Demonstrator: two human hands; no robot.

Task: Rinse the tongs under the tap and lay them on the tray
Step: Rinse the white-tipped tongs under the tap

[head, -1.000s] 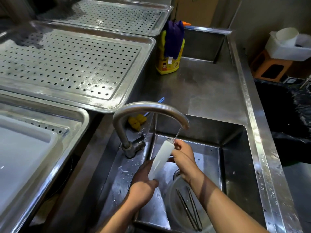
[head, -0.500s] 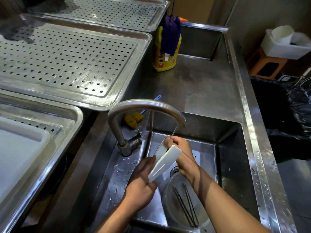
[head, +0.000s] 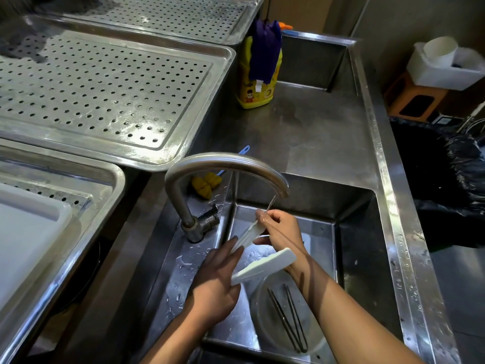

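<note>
A: Which finish is being shown by the tap point(head: 225, 164) and the sink point(head: 354, 232)?
B: Brushed metal is being shown by both. The sink floor is being beaded with water.
A: And by the tongs point(head: 263, 266)?
B: Smooth, matt white plastic. Perforated, glossy sheet metal is being shown by the tray point(head: 105, 82), shiny yellow plastic by the bottle point(head: 252, 98), and soft purple fabric by the cloth point(head: 265, 53).

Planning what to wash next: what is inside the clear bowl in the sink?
Two thin dark rods joined at the near end lie in the bowl. Its far part is covered by the white tongs.
</note>
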